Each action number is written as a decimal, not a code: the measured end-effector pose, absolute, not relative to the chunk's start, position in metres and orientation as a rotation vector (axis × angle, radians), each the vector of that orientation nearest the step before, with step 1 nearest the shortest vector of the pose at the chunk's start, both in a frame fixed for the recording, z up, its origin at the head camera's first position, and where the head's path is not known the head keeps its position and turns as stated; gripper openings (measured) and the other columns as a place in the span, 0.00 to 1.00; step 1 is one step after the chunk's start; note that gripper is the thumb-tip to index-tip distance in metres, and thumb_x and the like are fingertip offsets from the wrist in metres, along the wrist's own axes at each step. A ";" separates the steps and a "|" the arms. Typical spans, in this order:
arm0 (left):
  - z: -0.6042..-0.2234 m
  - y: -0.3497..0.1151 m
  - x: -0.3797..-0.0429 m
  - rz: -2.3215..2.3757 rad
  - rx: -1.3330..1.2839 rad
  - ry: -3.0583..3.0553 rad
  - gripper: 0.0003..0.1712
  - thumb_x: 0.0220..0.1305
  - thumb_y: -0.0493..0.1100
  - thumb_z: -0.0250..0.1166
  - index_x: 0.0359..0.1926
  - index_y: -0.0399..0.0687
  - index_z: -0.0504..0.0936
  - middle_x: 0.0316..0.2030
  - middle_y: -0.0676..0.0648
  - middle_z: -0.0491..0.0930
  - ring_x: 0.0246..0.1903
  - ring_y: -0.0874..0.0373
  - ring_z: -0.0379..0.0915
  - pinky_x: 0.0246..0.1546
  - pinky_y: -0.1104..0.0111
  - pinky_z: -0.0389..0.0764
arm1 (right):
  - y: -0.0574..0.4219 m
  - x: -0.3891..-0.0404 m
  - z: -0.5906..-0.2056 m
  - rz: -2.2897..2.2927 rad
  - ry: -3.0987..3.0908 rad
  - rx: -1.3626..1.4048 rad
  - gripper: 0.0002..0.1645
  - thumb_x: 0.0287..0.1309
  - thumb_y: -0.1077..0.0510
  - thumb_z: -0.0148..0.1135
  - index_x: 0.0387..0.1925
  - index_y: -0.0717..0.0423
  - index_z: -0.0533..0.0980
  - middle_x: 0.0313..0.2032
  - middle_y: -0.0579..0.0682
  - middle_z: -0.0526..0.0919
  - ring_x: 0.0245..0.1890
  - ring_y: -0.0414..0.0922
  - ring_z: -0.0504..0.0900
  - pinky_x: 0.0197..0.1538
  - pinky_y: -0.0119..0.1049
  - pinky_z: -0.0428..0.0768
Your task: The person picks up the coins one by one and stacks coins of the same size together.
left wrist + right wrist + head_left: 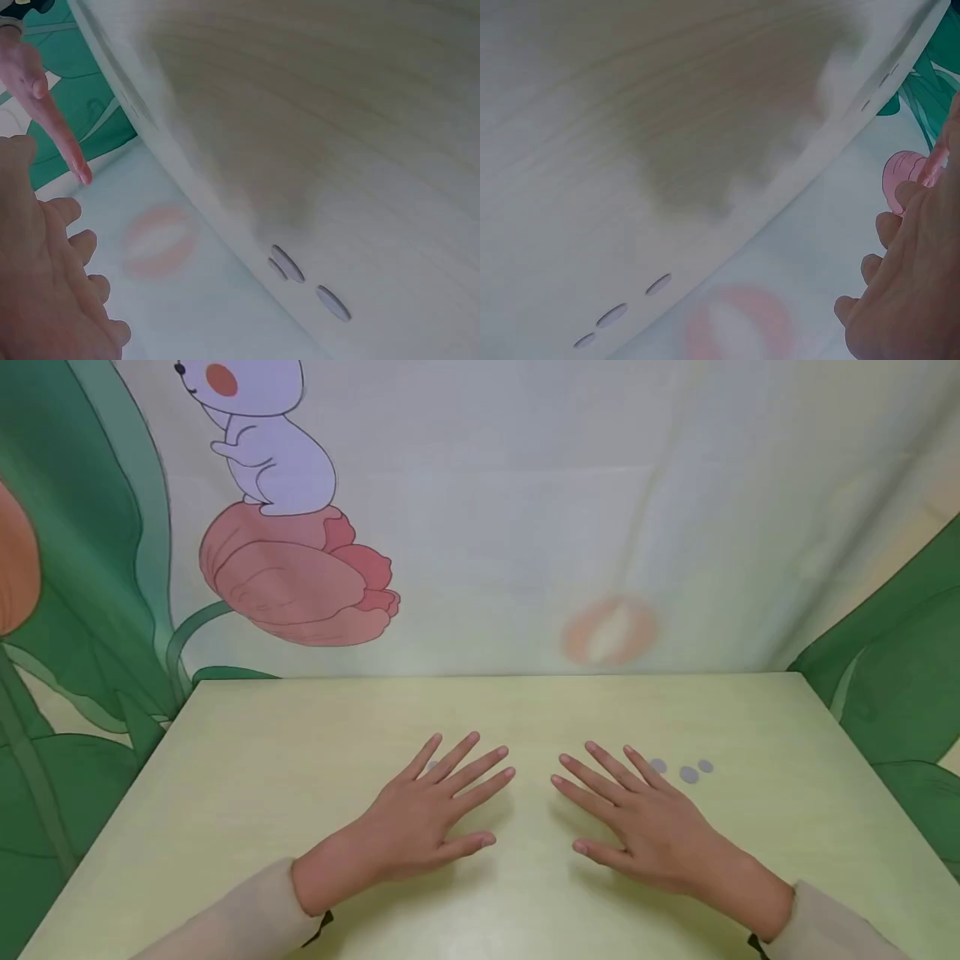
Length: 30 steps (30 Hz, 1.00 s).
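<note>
My left hand (pixel 416 818) is held palm down over the table, fingers straight and spread, with a shadow on the tabletop beneath it. A silver coin (pixel 432 766) shows partly between its fingers; the left wrist view reveals three coins, the nearest one (pixel 334 303) apart from two close together (pixel 288 264). My right hand (pixel 656 831) mirrors it, spread and holding nothing. Just beyond its little finger lie three flat silver coins: one partly covered (pixel 657 766), a larger one (pixel 689 774) and a small one (pixel 706 766). Neither hand touches a coin.
The pale wood-grain table (pixel 525 710) ends at a back edge against a hanging cloth (pixel 480 527). Printed on the cloth are a white animal (pixel 281 464), a pink flower (pixel 300 577) and green leaves (pixel 900 693) at the sides.
</note>
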<state>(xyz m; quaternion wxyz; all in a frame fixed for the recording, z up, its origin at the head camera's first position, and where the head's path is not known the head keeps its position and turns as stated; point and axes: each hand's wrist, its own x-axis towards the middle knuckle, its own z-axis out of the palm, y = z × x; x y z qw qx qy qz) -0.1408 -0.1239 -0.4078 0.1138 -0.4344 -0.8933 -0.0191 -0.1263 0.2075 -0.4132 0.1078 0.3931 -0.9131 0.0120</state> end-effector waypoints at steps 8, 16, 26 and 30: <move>-0.402 -0.105 -0.136 -0.084 -1.310 -2.598 0.38 0.78 0.68 0.40 0.81 0.64 0.49 0.81 0.56 0.42 0.80 0.50 0.33 0.76 0.45 0.40 | 0.231 -0.119 -0.414 0.006 -2.771 1.021 0.43 0.70 0.28 0.49 0.79 0.37 0.55 0.80 0.42 0.52 0.80 0.50 0.48 0.77 0.55 0.46; -0.401 -0.066 -0.130 -0.066 -1.385 -2.571 0.38 0.77 0.68 0.43 0.81 0.65 0.48 0.81 0.57 0.41 0.80 0.52 0.29 0.77 0.47 0.39 | 0.261 -0.109 -0.411 -0.014 -2.796 0.900 0.42 0.71 0.32 0.51 0.80 0.38 0.55 0.79 0.44 0.55 0.79 0.52 0.49 0.79 0.51 0.41; -0.400 -0.021 -0.121 -0.042 -1.474 -2.517 0.38 0.78 0.68 0.38 0.82 0.68 0.43 0.81 0.59 0.36 0.80 0.51 0.28 0.77 0.48 0.38 | 0.290 -0.099 -0.401 -0.047 -2.814 0.810 0.40 0.74 0.38 0.52 0.80 0.40 0.54 0.79 0.47 0.53 0.80 0.52 0.45 0.79 0.52 0.37; -0.398 -0.005 -0.117 -0.028 -1.498 -2.498 0.37 0.79 0.67 0.36 0.82 0.67 0.42 0.81 0.59 0.33 0.80 0.52 0.26 0.77 0.49 0.38 | 0.302 -0.094 -0.398 -0.051 -2.835 0.768 0.38 0.75 0.41 0.52 0.80 0.40 0.54 0.80 0.46 0.52 0.80 0.51 0.44 0.79 0.53 0.37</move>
